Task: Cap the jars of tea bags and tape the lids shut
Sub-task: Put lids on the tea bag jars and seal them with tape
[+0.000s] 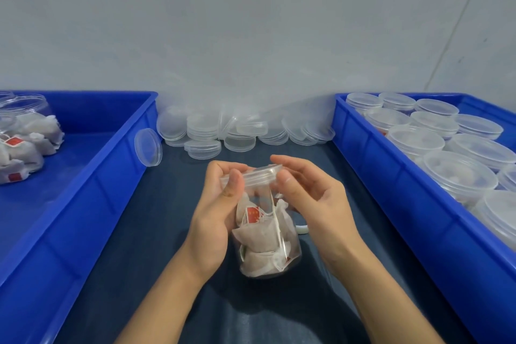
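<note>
Both hands, left [216,212] and right [312,204], pinch lid [251,176] edges atop jar [268,240] between bins [111,176].

Both forearms [167,296] and hands are bare, no sleeves visible.

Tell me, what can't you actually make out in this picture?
- Head view: whether the lid is fully seated on the jar; the left hand and right hand cover its rim.
- A white object behind the right hand, mostly hidden.
- The open jars in the left bin, cut by the frame edge.
- The print on the red tags, too small.
</note>
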